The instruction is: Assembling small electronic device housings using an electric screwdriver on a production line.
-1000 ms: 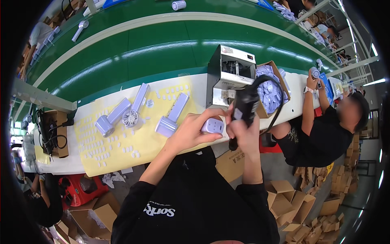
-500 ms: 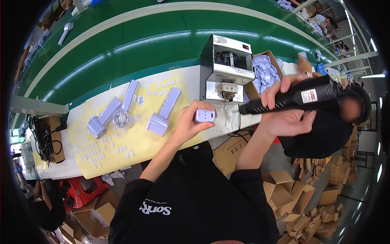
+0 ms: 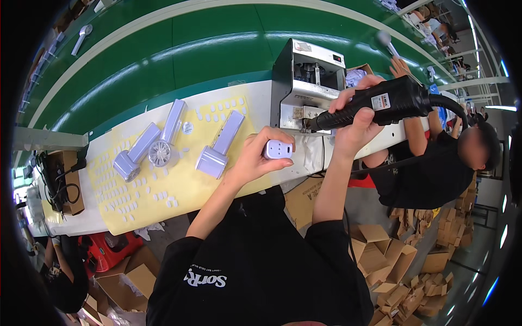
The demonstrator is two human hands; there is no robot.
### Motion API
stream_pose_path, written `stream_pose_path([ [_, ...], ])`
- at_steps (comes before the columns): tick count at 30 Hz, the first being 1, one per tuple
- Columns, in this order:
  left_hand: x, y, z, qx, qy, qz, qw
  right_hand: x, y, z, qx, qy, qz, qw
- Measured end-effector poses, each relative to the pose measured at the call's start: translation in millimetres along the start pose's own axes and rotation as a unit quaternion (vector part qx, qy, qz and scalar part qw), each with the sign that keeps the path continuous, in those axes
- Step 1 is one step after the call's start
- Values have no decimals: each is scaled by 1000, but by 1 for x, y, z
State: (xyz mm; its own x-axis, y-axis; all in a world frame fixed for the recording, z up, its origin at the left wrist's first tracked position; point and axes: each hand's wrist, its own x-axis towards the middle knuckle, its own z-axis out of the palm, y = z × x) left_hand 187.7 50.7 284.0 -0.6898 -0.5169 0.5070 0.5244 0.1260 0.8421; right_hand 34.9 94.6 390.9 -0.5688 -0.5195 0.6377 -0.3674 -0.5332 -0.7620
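My left hand point(image 3: 251, 157) is closed around a lavender plastic handheld-fan part point(image 3: 279, 150), with its end face and small holes turned up. My right hand point(image 3: 356, 120) grips a black electric screwdriver point(image 3: 392, 99), lying nearly level with its cable running off to the right. The screwdriver's tip meets the front outlet of a metal screw feeder point(image 3: 314, 87); whether a screw sits on the bit is too small to tell. Left of my left hand lie lavender handheld fans point(image 3: 213, 160) on a yellow sheet point(image 3: 179, 204), one showing clear blades point(image 3: 161, 154).
Many small white pieces point(image 3: 125, 209) lie in rows on the yellow sheet. Behind the feeder stands a carton of lavender parts point(image 3: 356, 76). A green conveyor point(image 3: 217, 38) runs along the back. At right, a co-worker point(image 3: 418, 179) reaches toward it. Cardboard boxes point(image 3: 380, 255) cover the floor.
My right hand has swung the screwdriver left and brought its tip to the feeder's outlet. My left hand stays about where it was. The co-worker's hand has moved up toward the conveyor.
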Motion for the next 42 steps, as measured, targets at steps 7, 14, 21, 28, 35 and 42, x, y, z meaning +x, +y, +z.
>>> stream_pose_path([
  [7, -1, -3, 0, -2, -1, 3, 1000, 13, 6, -8, 143, -18, 60, 988],
  [14, -2, -5, 1, -6, 6, 11, 1000, 1, 13, -10, 201, -15, 48, 978],
  [21, 3, -2, 0, 30, 4, 56, 998, -7, 5, 1, -2, 24, 46, 999],
  [28, 1, -8, 1, -18, -3, 66, 998, -18, -16, -9, 71, -18, 78, 994],
  [35, -2, -4, -1, -23, 2, 20, 1000, 13, -95, 14, 228, -124, 75, 963],
  [42, -2, 5, -4, 5, -9, -5, 1000, 12, -92, 56, 172, -177, 69, 967],
])
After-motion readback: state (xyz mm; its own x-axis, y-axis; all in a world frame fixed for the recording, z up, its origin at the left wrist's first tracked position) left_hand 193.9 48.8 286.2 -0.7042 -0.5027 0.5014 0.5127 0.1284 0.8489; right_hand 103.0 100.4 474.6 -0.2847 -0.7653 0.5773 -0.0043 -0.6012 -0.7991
